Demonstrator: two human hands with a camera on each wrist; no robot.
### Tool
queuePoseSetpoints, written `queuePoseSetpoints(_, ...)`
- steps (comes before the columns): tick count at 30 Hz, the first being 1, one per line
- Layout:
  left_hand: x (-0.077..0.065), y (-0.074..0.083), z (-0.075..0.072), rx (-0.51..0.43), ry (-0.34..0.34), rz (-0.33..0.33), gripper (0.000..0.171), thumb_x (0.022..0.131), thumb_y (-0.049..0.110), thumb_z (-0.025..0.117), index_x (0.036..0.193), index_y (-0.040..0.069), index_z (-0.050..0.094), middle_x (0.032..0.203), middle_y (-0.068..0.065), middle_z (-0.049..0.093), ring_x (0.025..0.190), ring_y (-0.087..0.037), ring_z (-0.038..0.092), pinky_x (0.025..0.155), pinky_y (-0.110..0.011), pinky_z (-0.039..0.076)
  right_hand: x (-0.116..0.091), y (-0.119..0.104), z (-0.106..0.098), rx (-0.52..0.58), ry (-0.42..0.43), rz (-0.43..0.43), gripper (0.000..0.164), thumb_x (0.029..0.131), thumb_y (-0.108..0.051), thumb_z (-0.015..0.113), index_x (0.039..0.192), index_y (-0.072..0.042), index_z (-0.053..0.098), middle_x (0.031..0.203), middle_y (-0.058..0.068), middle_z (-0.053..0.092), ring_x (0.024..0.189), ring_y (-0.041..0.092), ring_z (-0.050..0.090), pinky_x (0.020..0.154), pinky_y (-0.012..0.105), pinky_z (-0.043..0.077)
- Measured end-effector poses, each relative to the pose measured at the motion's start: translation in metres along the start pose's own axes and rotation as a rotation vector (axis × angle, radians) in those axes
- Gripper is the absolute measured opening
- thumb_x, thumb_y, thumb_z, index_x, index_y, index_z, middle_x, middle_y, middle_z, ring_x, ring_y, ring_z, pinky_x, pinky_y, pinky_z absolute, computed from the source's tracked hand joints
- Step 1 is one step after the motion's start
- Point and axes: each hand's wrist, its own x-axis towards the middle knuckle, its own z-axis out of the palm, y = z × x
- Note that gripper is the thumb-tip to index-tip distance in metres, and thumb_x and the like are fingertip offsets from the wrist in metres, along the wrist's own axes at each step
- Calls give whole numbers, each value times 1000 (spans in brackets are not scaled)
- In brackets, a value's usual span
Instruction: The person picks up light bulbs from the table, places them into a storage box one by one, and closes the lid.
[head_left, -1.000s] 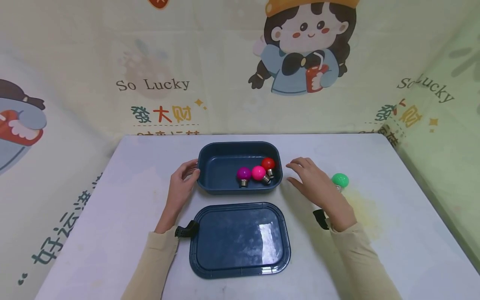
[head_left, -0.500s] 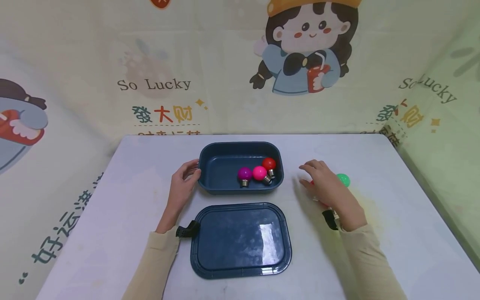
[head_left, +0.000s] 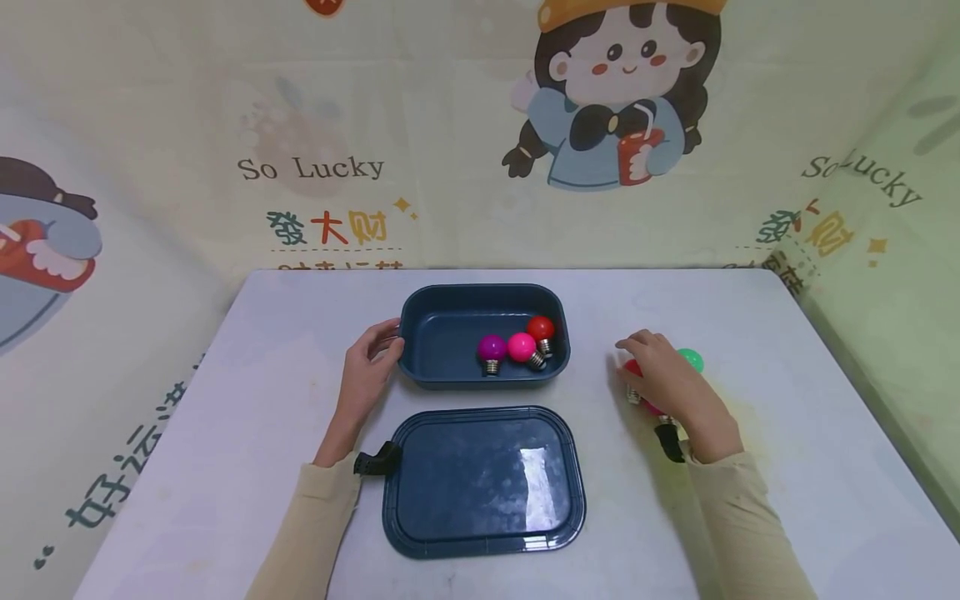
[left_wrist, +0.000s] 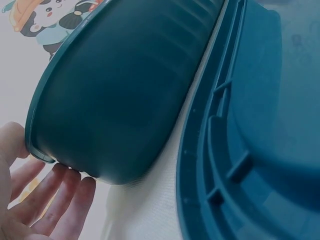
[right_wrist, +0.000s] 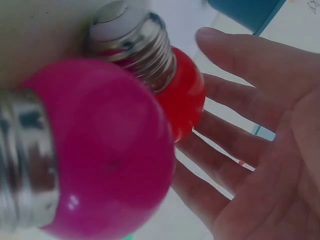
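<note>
My left hand (head_left: 369, 367) holds the left end of a dark blue plastic box (head_left: 442, 379); in the left wrist view its thumb lies at the rim and its fingers against the outer wall. Inside the box are a purple bulb (head_left: 492, 347), a pink bulb (head_left: 521, 347) and a red bulb (head_left: 540, 327). Over at the right, my right hand (head_left: 667, 379) is spread around another red bulb (right_wrist: 187, 97), thumb and fingers apart on either side. A magenta bulb (right_wrist: 107, 150) lies close by, mostly covered by the hand in the head view.
A dark blue lid (head_left: 483, 483) lies flat on the white table (head_left: 262, 375), in front of the box. Behind the right hand, a green bulb (head_left: 692, 359) partly shows. A printed cloth (head_left: 442, 167) hangs past the table's back edge.
My right hand has moved right, away from the box, and down to the loose bulbs; the second red bulb has come into sight beside it. My left hand stays at the box.
</note>
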Motion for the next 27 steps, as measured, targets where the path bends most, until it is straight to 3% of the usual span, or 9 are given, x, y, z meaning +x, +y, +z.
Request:
queuePoseSetpoints(9,0,1,0,-5,1,1,41,100,12,58,138,-2,53,134,-22,58,122,-32,57,86,-7,44,-1,5,2,-5,-47,22,39,89,-11,73,123,5,64,122,27,59,114,43,54,94,55,50)
queuePoseSetpoints(14,0,1,0,-10,-4,5,41,100,12,58,138,-2,53,135,-23,58,122,-32,57,86,-7,44,-2,7,1,14,-39,23,35,89,-10,73,119,6,66,119,26,60,111,42,55,93,55,50)
queuePoseSetpoints(21,1,1,0,-9,-5,11,41,100,12,58,138,-3,53,134,-23,58,122,-33,57,85,-7,44,-2,9,0,33,-30,20,28,88,-9,74,110,7,68,103,21,66,95,35,63,89,53,53)
queuePoseSetpoints(27,0,3,0,-17,-4,9,41,100,11,58,138,-3,53,134,-24,57,122,-33,57,85,-7,44,-3,9,-1,36,-5,7,25,88,-6,74,108,8,69,102,21,66,94,35,64,88,52,53)
